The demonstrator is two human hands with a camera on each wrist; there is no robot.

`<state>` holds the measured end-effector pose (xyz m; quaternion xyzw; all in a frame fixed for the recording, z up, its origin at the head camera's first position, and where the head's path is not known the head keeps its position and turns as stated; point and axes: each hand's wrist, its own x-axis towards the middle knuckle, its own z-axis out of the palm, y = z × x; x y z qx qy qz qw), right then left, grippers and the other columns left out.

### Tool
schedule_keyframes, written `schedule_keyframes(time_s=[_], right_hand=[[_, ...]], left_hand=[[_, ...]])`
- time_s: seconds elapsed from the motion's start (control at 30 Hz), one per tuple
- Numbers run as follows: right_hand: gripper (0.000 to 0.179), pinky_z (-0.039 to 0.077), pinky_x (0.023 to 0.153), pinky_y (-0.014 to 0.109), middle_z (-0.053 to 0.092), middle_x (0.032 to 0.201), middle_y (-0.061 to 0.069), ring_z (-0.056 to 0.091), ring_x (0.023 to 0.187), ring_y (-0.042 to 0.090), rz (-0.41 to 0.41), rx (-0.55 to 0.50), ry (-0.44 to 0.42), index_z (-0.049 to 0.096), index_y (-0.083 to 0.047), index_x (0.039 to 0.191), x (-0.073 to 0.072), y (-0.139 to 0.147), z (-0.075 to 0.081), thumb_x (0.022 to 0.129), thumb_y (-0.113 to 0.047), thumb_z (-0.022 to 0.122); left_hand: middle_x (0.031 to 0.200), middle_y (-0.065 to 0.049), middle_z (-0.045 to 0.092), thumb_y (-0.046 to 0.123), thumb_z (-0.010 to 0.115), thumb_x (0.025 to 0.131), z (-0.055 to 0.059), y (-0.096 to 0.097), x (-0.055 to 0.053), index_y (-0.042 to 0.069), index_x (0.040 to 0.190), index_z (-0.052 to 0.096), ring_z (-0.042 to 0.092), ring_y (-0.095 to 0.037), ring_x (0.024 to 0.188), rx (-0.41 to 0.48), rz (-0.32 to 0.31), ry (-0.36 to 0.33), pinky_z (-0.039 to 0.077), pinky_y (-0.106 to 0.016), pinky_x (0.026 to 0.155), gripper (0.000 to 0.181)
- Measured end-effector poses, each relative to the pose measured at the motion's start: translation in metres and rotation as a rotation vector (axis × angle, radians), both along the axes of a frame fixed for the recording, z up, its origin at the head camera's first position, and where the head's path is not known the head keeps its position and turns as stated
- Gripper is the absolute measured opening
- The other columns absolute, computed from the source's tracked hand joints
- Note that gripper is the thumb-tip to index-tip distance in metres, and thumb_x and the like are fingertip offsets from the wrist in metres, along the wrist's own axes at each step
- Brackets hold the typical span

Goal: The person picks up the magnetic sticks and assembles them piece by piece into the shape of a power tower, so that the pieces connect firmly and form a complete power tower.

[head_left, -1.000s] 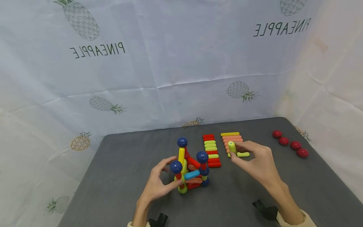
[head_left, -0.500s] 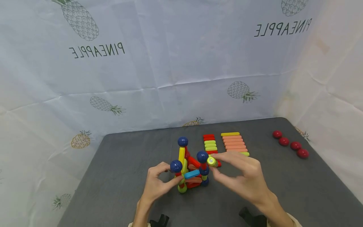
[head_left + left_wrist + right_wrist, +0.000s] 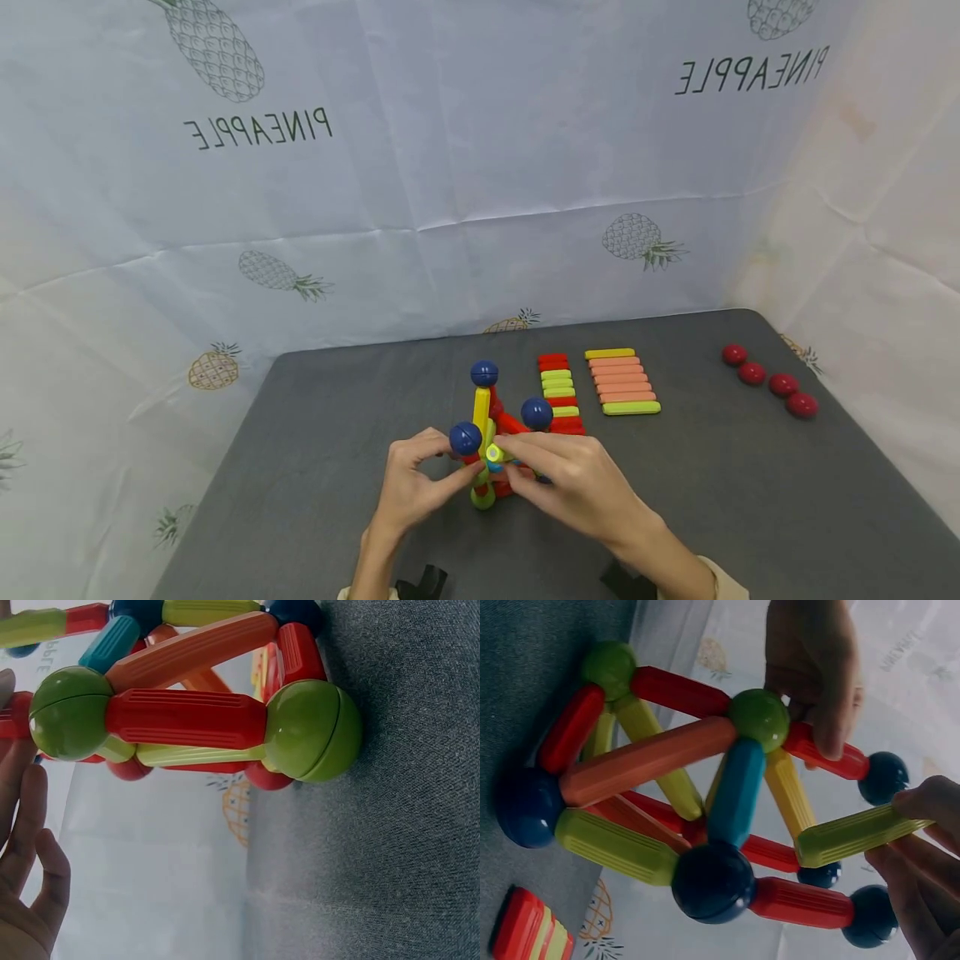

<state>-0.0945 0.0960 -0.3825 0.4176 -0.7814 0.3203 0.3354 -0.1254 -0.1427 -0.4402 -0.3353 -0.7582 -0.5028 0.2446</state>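
Note:
A frame of magnetic sticks and balls (image 3: 649,761) stands on the table in front of me. It has coral, red, yellow-green and blue sticks joined at green, blue and red balls. My left hand (image 3: 412,483) holds its left upright, the red stick (image 3: 829,751) under a dark blue ball (image 3: 465,438). My right hand (image 3: 581,479) pinches a yellow-green stick (image 3: 862,834) between thumb and fingers. In the right wrist view that stick's far end overlaps the yellow stick (image 3: 791,791) among the upper parts. In the head view the right hand hides much of the frame's right side.
Behind the frame lies a column of short red and yellow-green sticks (image 3: 557,383). To its right is a row of longer coral sticks (image 3: 621,377), with a yellow-green one (image 3: 630,408) nearest me. Several red balls (image 3: 752,373) line the table's right edge.
My right hand has carried the yellow-green stick leftward from the loose sticks to the frame's upper part. The left hand stays at the frame's left upright.

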Motion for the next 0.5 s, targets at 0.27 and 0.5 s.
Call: schedule_keyframes(time_s=[0.27,0.5], right_hand=[[0.042,0.041,0.059,0.003,0.08,0.095,0.002,0.062,0.062,0.002,-0.077,0.072,-0.065,0.078,-0.006,0.109,-0.003,-0.008,-0.01,0.069,-0.001,0.09],[0.039,0.048,0.061,0.007,0.079,0.096,0.001,0.068,0.067,0.005,-0.125,0.107,-0.051,0.078,-0.006,0.107,-0.006,-0.013,-0.01,0.07,-0.003,0.09]], left_hand=[[0.073,-0.005,0.074,0.002,0.088,0.075,0.001,-0.001,0.001,0.011,0.087,0.079,0.067,-0.015,0.066,0.013,-0.014,-0.014,0.057,-0.026,0.062,0.018],[0.073,-0.005,0.074,0.002,0.088,0.075,0.003,-0.002,-0.001,0.011,0.087,0.08,0.066,-0.008,0.068,0.013,-0.024,-0.025,0.057,-0.027,0.062,0.017]])
